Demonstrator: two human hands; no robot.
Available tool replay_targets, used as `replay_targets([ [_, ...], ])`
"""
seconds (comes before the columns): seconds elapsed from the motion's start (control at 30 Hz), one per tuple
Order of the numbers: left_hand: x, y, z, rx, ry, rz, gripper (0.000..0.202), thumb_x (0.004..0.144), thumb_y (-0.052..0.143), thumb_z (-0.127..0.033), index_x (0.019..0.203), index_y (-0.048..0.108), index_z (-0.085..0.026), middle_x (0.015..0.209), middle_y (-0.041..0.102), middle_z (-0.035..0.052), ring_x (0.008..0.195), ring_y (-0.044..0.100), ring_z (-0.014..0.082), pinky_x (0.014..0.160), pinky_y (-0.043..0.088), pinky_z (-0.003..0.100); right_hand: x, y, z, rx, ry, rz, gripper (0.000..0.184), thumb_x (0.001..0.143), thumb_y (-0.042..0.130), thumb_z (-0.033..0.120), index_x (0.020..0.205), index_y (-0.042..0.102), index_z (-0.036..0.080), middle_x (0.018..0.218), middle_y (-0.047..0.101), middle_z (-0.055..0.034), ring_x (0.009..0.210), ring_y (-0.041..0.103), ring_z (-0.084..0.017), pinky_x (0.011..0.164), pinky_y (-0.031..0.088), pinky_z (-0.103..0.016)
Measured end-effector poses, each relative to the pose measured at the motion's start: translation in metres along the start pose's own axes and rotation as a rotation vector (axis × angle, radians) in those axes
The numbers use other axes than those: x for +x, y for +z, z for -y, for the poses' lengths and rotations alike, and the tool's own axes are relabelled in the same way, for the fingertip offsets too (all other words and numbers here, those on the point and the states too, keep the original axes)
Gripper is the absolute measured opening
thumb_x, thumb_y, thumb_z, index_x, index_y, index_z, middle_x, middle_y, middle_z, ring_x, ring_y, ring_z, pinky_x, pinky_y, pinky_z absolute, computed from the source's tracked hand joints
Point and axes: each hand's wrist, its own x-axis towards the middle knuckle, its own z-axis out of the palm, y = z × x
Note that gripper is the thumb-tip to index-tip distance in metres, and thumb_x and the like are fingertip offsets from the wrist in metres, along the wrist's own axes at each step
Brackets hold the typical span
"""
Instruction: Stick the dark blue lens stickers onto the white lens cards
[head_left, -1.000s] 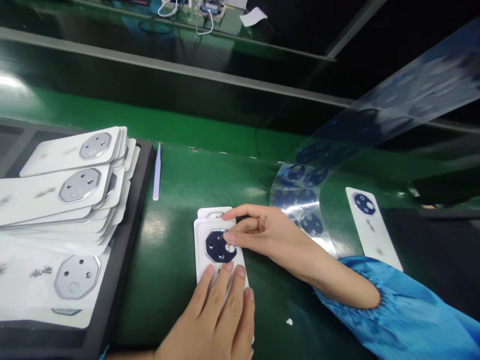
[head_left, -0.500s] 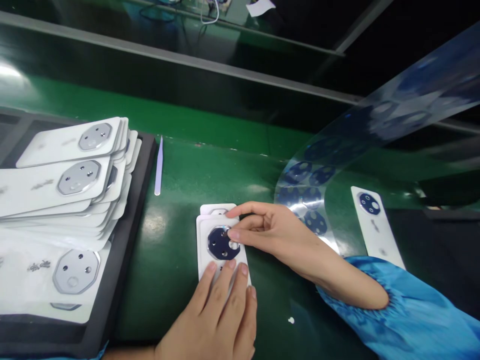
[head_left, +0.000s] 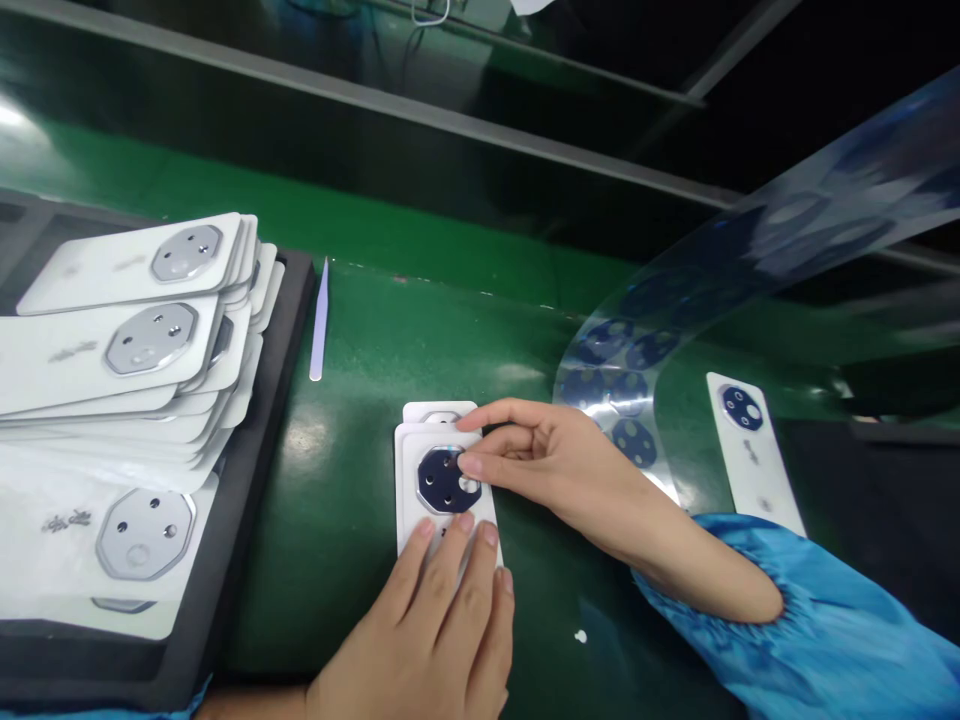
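On the green workbench, a white backing card (head_left: 409,490) lies on top of a second white card (head_left: 439,411). It carries an octagonal dark blue lens sticker (head_left: 442,482) with round holes. My left hand (head_left: 427,630) holds the card from below, fingertips along its lower part. My right hand (head_left: 547,465) comes in from the right, its thumb on the sticker and its index finger at the upper card edge. The hand covers the sticker's right side.
A black tray rim (head_left: 259,430) holds overlapping white cards (head_left: 120,265) with grey octagons. Metal tweezers (head_left: 319,320) lie beside it. A clear film (head_left: 622,370) with dark blue stickers curls up at right, near another white card (head_left: 750,450). A blue sleeve (head_left: 787,610) covers my right forearm.
The whole view has shifted slightly, so the cards and tray sit higher and further right in the picture. Both hands stay on the card, with no visible change of hold.
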Motion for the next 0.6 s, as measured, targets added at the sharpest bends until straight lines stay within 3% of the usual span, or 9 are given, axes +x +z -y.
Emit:
replay_targets([
  [0.4, 0.0007, -0.0012, 0.0005, -0.006, 0.002, 0.043, 0.045, 0.095, 0.051, -0.036, 0.128, 0.059, -0.005, 0.136, 0.056, 0.0225, 0.128, 0.053, 0.0397, 0.119, 0.018, 0.057, 0.0003, 0.0037, 0.0063, -0.045, 0.023, -0.031, 0.056, 0.069, 0.09, 0.055, 0.103, 0.067, 0.018, 0.082, 0.072, -0.0053, 0.081, 0.07, -0.025, 0.073, 0.055, -0.033],
  [0.6, 0.0002, -0.002, 0.0018, -0.009, 0.008, 0.048, 0.046, 0.095, 0.052, -0.035, 0.128, 0.059, -0.005, 0.137, 0.055, 0.0231, 0.129, 0.052, 0.04, 0.119, 0.018, 0.057, -0.0003, 0.0042, 0.0039, -0.037, 0.003, -0.032, 0.054, 0.072, 0.089, 0.055, 0.104, 0.067, 0.018, 0.082, 0.072, -0.0054, 0.081, 0.071, -0.024, 0.072, 0.055, -0.03],
])
